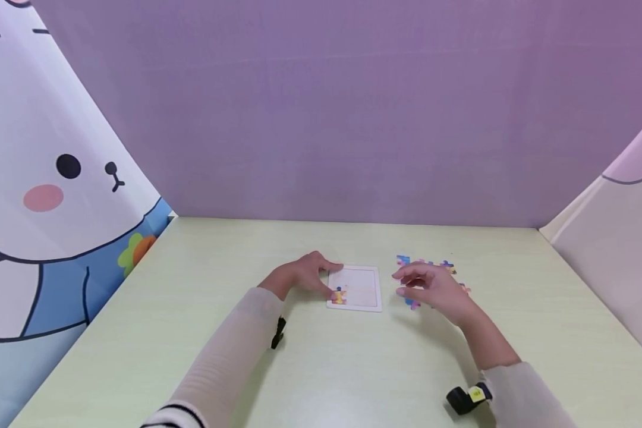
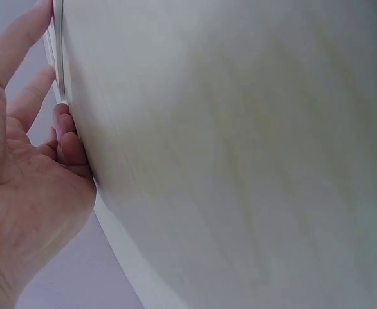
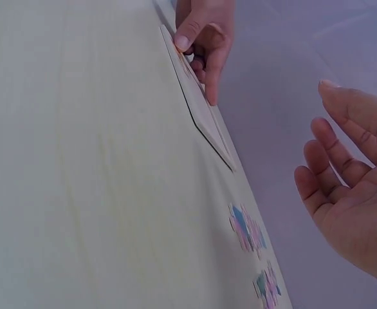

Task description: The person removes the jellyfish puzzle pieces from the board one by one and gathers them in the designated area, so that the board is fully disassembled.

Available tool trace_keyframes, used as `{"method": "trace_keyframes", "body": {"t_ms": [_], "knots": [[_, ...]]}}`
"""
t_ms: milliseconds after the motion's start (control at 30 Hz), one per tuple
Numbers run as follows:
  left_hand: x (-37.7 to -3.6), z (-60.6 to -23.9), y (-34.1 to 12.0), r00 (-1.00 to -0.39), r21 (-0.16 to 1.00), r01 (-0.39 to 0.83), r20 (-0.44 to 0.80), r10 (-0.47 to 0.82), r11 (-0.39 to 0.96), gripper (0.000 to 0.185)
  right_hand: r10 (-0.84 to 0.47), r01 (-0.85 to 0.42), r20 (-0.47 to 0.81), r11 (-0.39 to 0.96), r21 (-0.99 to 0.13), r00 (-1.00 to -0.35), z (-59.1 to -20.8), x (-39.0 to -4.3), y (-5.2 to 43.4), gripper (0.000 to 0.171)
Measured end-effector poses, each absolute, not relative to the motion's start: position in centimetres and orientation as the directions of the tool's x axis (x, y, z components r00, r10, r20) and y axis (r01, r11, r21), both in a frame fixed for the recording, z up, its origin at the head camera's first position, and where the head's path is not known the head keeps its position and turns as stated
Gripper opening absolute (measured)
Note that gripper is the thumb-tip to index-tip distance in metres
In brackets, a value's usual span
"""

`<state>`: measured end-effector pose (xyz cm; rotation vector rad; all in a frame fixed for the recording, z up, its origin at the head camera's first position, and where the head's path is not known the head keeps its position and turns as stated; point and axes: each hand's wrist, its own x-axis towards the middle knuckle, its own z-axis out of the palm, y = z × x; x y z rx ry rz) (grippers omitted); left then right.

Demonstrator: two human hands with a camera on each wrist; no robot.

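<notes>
A white square puzzle tray (image 1: 361,290) lies flat on the table. One yellow jigsaw piece (image 1: 340,298) sits in its near left corner. My left hand (image 1: 310,276) rests at the tray's left side, thumb on or beside that piece and forefinger extended to the far left corner. In the left wrist view the tray's edge (image 2: 60,58) shows thinly beside the fingertips. My right hand (image 1: 434,291) hovers over loose jigsaw pieces (image 1: 403,260) right of the tray, fingers loosely bent. The right wrist view shows nothing held by it; the hand partly hides the pieces in the head view.
The pale table (image 1: 331,368) reaches back to a purple cloth wall (image 1: 342,119). A cartoon-printed cloth (image 1: 59,238) hangs on the left, and another pale cloth (image 1: 615,238) on the right. A black wrist strap (image 1: 462,401) shows at the right forearm.
</notes>
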<state>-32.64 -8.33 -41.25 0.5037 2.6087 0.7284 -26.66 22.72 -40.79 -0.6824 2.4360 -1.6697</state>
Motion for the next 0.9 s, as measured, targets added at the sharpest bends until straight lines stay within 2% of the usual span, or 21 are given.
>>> {"method": "trace_keyframes", "body": {"t_ms": [433, 733, 900], "knots": [[-32.2, -40.9, -8.4, -0.851, 0.534, 0.218, -0.306, 0.427, 0.817, 0.081, -0.492, -0.289, 0.113, 0.299, -0.909, -0.863, -41.3, -27.1, 18.5, 0.03], [-32.2, -40.7, -9.1, -0.829, 0.553, 0.24, -0.311, 0.465, 0.798, 0.098, -0.554, -0.309, 0.058, 0.371, -0.876, -0.831, -41.8, -27.9, 16.0, 0.027], [-32.3, -40.8, -9.3, -0.822, 0.556, 0.262, -0.3, 0.485, 0.789, 0.1, -0.595, -0.328, 0.041, 0.383, -0.863, -0.803, -42.2, -28.3, 14.7, 0.028]]}}
